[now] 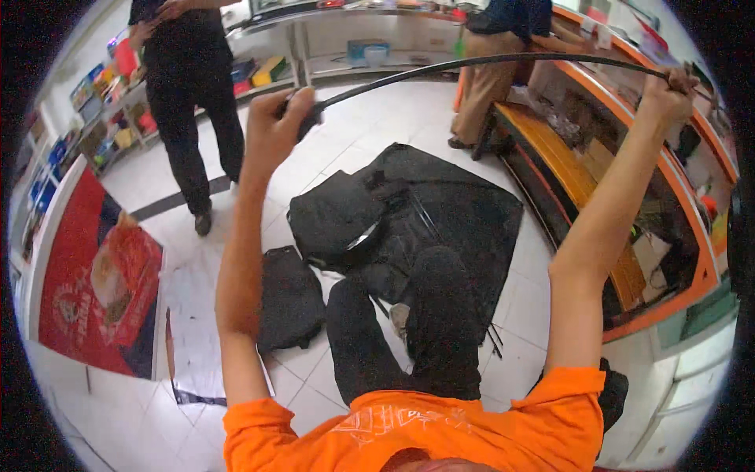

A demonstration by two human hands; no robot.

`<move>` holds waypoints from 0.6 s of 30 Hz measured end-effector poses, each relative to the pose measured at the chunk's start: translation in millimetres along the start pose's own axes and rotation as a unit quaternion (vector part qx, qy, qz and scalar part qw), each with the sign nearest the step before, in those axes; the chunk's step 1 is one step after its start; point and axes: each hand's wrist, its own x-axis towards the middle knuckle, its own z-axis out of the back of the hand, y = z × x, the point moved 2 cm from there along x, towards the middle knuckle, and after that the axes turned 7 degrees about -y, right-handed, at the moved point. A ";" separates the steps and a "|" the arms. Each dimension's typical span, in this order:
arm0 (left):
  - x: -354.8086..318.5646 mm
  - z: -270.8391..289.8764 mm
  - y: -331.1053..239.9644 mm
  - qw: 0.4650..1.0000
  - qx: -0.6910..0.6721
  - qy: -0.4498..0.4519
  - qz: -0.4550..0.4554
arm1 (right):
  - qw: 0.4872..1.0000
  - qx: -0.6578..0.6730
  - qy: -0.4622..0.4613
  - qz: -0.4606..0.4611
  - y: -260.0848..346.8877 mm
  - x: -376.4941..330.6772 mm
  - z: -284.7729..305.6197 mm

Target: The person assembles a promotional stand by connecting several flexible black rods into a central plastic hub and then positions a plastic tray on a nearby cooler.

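Note:
Both arms are raised, and a long, thin black bendy rod point(472, 61) arches upward between my hands. My left hand point(277, 124) is closed around its left end, where a thicker black part shows at the fist. At the upper right, my right hand point(671, 93) grips the other end. I cannot make out whether the rod is a pole, a strip or a cable. Below, a large black fabric sheet point(480, 208) lies spread on the floor in front of my legs. A rounded black bag point(334, 216) rests on its left part, with a smaller flat black bag point(289, 295) beside it.
One person in dark trousers point(197, 102) stands at the far left; another in tan trousers point(481, 79) is by the counter. An orange-framed display case point(692, 259) and a wooden bench point(566, 169) line the right. A red printed board point(75, 291) stands left. White tiles point(303, 374) cover the floor.

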 end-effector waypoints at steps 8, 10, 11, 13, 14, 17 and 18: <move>-2.2 -13.6 -24.2 0.999 -0.041 0.007 0.032 | 0.959 0.106 0.167 -0.205 -106.9 -117.2 -34.7; -2.5 -12.1 -25.8 0.998 -0.039 0.032 0.047 | 0.983 0.040 0.127 -0.124 -103.5 -116.0 -34.9; -1.6 -10.5 -38.3 0.997 -0.033 0.048 0.053 | 0.991 0.007 0.105 -0.084 -101.6 -115.8 -36.3; -4.6 -15.2 -45.3 0.995 -0.026 0.067 0.064 | 0.993 0.021 0.079 -0.083 -102.4 -113.2 -41.9; -4.5 -16.9 -45.1 0.999 -0.034 0.021 0.034 | 0.991 0.046 0.076 -0.101 -103.1 -106.6 -39.7; 2.6 -18.4 -29.2 0.999 -0.015 -0.036 -0.016 | 0.992 -0.068 -0.027 -0.107 -87.3 -69.7 -13.1; 6.1 -13.8 -25.3 0.995 0.028 -0.048 -0.080 | 0.991 -0.072 -0.038 -0.109 -93.3 -87.9 -19.9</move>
